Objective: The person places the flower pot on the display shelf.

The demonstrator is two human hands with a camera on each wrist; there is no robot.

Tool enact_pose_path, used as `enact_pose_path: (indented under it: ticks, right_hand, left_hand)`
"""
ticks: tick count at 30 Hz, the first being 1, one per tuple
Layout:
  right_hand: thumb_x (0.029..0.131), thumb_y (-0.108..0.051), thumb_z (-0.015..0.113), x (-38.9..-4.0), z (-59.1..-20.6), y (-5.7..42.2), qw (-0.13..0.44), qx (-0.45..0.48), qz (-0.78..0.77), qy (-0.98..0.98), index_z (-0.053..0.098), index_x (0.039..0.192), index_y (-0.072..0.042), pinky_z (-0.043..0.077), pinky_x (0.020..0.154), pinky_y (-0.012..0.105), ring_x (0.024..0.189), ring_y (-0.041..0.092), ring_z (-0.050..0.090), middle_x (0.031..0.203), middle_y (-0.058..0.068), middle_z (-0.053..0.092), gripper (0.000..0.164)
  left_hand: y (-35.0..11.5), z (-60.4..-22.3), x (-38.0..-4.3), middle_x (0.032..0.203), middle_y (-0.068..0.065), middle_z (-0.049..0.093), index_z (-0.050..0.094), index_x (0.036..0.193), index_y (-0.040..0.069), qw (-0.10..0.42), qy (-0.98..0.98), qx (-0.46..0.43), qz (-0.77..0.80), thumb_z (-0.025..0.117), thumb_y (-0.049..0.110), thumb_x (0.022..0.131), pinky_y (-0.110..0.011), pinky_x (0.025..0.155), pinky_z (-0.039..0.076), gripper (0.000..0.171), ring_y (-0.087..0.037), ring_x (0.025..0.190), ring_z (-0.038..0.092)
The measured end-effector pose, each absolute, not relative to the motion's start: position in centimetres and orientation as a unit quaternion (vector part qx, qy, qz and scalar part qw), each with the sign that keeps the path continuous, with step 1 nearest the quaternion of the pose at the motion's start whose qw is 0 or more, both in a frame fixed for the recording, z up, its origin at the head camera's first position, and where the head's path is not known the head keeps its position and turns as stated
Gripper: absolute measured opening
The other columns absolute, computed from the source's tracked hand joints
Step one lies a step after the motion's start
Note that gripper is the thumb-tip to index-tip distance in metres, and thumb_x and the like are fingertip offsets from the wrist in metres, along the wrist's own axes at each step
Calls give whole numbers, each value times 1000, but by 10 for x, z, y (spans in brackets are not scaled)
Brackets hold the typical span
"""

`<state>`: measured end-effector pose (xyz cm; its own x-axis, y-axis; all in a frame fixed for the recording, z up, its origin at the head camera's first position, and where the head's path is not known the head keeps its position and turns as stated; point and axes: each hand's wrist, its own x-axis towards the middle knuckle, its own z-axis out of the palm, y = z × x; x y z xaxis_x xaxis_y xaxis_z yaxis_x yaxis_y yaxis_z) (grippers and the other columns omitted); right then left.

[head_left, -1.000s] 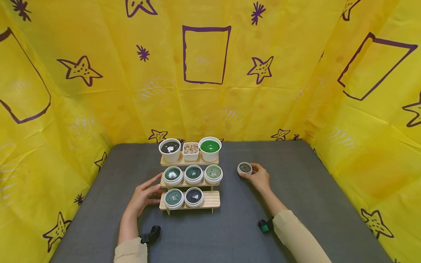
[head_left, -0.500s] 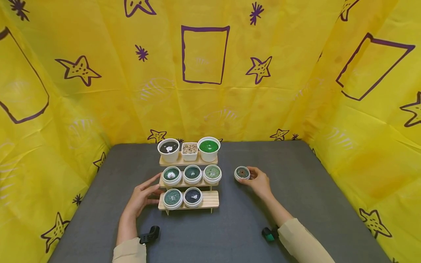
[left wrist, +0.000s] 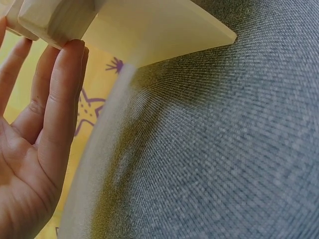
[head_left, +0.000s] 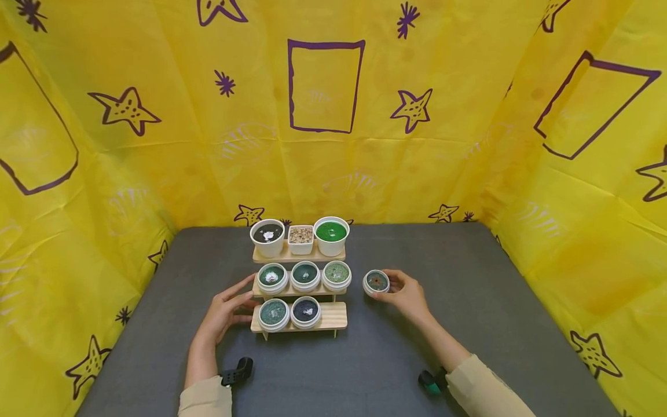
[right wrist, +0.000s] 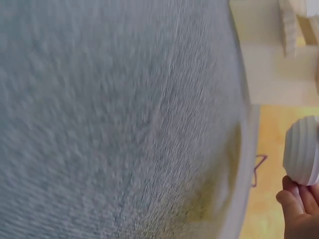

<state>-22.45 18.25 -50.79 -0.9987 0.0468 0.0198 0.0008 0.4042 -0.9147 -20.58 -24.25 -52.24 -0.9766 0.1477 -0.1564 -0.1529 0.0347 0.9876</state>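
My right hand point(head_left: 409, 296) pinches a small white ribbed cup point(head_left: 376, 282) by its right side, off the table and right of a wooden tiered rack. Dark green-grey filling with a brown star-like piece on top shows in the cup. In the right wrist view the thumb and fingers of the right hand point(right wrist: 301, 211) hold the cup point(right wrist: 300, 152) at its side. My left hand point(head_left: 223, 315) is at the left end of the rack point(head_left: 334, 316). In the left wrist view the extended fingertips of the left hand point(left wrist: 35, 144) touch the rack's wooden shelf end point(left wrist: 62, 22).
Two similar cups stand on the bottom step, a teal one point(head_left: 274, 314) and a dark one point(head_left: 306, 313), with bare wood to their right. Three fill the middle step. The top holds a dark bowl point(head_left: 268, 237), a square dish point(head_left: 301, 240) and a green bowl point(head_left: 331, 236).
My right hand has carried the cup left and toward the front of the table, closer to the rack. My left hand has stayed at the rack's left end.
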Motion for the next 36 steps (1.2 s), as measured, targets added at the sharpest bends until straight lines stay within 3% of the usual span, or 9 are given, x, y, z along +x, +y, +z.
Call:
enact_pose_path:
  ticks: [11,18,36]
  right_hand:
    - [69,-15,90,-194,-497,167,-15,48,573,-818,66,123,-6,55,96,37,108,26,70,117,16,71,60]
    - [68,-17,91,-180,-494,156,-29,81,568,-819,68,120,-10,55,95,32,109,23,69,117,12,71,58]
    - [68,-16,91,-173,-496,126,-47,115,580,-805,66,122,-7,53,98,32,113,26,67,119,14,70,60]
  left_hand:
    - [-242,-523,-206,93,6,73,46,149,24,107,712,1,694,57,22,100,-37,75,60,50,-11,87,70]
    - [-243,-523,-206,93,9,72,47,148,26,108,714,1,692,57,23,100,-37,75,60,50,-10,87,70]
    - [-242,-521,-206,91,7,72,48,147,30,111,716,-7,689,58,24,99,-37,76,60,48,-10,86,69]
